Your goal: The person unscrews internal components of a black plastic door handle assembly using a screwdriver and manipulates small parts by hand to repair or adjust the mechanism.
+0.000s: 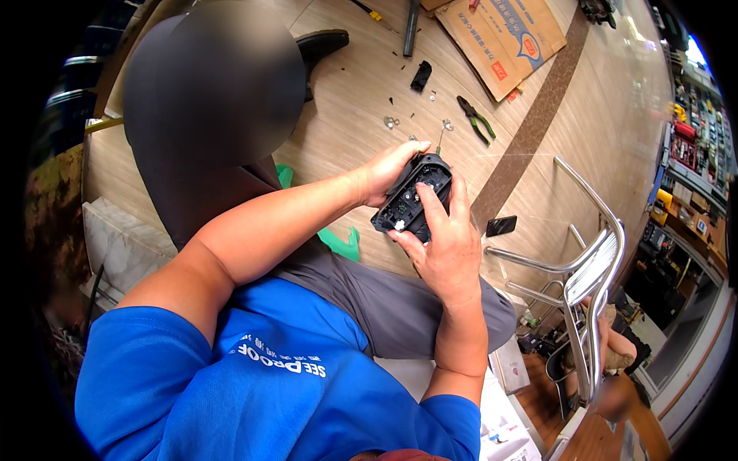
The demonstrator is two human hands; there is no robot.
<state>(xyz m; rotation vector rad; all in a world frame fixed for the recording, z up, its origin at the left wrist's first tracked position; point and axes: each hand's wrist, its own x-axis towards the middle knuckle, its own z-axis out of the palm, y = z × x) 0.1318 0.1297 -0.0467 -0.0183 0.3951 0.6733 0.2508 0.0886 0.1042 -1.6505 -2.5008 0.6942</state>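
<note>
Between my hands is a black plastic housing, tilted, its open side showing small inner parts and a white piece near the lower end. My left hand wraps its far left side, most fingers hidden behind it. My right hand grips the near right side, with the thumb at the lower edge and a fingertip pressed into the inside. Just beyond the housing, a thin metal shaft with a bit of green shows; its lower part is hidden. Pliers with green-and-black handles lie on the floor past my right hand.
Small loose metal parts and a black piece lie on the floor ahead. Flattened cardboard is farther off. A phone-like black slab lies near a metal-framed chair. Another person sits at right. Green plastic shows beneath me.
</note>
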